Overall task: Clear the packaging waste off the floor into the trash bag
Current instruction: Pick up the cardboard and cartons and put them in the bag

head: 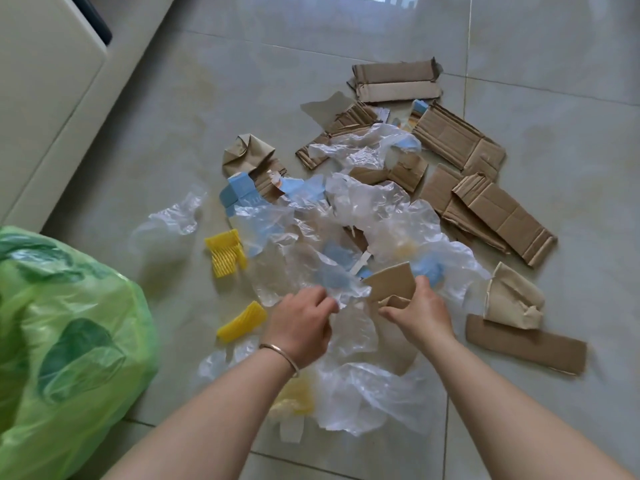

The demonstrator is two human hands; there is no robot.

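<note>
The green trash bag (62, 341) stands left of the waste pile (363, 216) on the floor (207, 98). At the pile's near edge, the left hand (301, 323) pinches clear plastic film (349, 327); the right hand (420, 315) grips a torn cardboard piece (389, 280).

You had no readable text, label, brand, number or sign before you. The cardboard pieces (457, 140) and the green trash bag (69, 341) showed no lettering, and the bag carried only a leaf pattern.
</note>
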